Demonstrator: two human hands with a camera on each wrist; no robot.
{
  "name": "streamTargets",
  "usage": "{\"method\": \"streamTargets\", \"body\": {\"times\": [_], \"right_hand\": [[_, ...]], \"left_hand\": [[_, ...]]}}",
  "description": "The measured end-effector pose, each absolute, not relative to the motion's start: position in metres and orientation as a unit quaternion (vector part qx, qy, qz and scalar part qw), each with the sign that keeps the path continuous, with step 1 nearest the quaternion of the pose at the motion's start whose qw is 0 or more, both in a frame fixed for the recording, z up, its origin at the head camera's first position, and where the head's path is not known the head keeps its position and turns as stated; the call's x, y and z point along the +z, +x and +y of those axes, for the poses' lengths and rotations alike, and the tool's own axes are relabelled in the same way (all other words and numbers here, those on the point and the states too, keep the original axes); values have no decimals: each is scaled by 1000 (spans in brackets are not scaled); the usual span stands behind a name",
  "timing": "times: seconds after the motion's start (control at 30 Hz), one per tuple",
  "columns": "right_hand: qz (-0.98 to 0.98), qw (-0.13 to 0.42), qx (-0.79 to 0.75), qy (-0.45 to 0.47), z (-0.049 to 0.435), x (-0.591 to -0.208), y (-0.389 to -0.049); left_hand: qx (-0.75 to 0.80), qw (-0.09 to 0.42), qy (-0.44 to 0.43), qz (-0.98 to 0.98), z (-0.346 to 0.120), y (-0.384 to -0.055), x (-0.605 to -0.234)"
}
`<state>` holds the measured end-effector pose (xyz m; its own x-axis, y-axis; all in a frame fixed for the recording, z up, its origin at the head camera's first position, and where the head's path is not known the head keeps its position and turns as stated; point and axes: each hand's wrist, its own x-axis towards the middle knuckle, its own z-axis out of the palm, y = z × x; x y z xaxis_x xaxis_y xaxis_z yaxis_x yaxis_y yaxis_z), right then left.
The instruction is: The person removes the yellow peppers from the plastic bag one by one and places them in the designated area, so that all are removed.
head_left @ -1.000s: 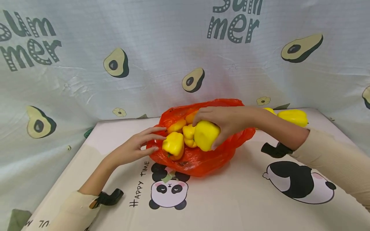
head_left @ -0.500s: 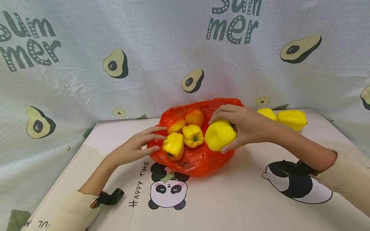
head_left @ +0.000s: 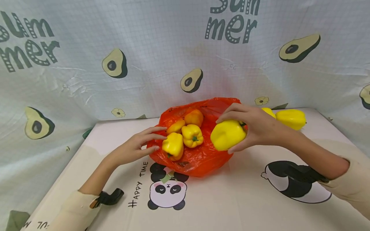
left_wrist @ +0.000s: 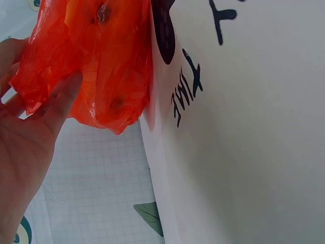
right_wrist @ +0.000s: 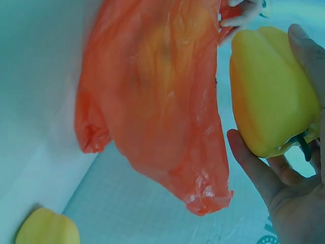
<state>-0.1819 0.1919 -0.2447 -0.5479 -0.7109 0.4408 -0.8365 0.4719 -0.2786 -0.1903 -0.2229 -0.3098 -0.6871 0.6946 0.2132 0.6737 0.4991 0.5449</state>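
Right hand (head_left: 254, 125) grips 1 yellow pepper (head_left: 227, 136), while left hand (head_left: 132, 148) touches red bag (head_left: 203, 164)

bag (head_left: 214, 162): red | held pepper (head_left: 226, 136): yellow, green stem (right_wrist: 304, 146) | backdrop (head_left: 162, 41): pale grey, avocado-printed | table (head_left: 231, 202): cream, panda-printed

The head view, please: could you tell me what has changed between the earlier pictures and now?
The right hand, gripping a blocky yellow bell pepper, moved rightward over the open red plastic bag, uncovering more of what lies inside. Nothing was newly grasped or released. The left hand stayed at the bag's left edge.
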Motion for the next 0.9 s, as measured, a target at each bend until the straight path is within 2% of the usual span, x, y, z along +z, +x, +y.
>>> {"method": "streamTargets", "body": {"times": [0.2, 0.43, 0.7, 0.9], "right_hand": [[-841, 164, 256, 449, 204, -251, -181], [-856, 174, 267, 408, 217, -257, -172], [-829, 232, 263, 435, 225, -259, -172], [-836, 248, 255, 418, 232, -261, -168]], "left_hand": [[308, 18, 397, 864, -223, -191, -309], [308, 19, 397, 865, -223, -192, -310], [309, 16, 394, 866, -225, -190, -309], [308, 19, 397, 865, -225, -192, -310]]}}
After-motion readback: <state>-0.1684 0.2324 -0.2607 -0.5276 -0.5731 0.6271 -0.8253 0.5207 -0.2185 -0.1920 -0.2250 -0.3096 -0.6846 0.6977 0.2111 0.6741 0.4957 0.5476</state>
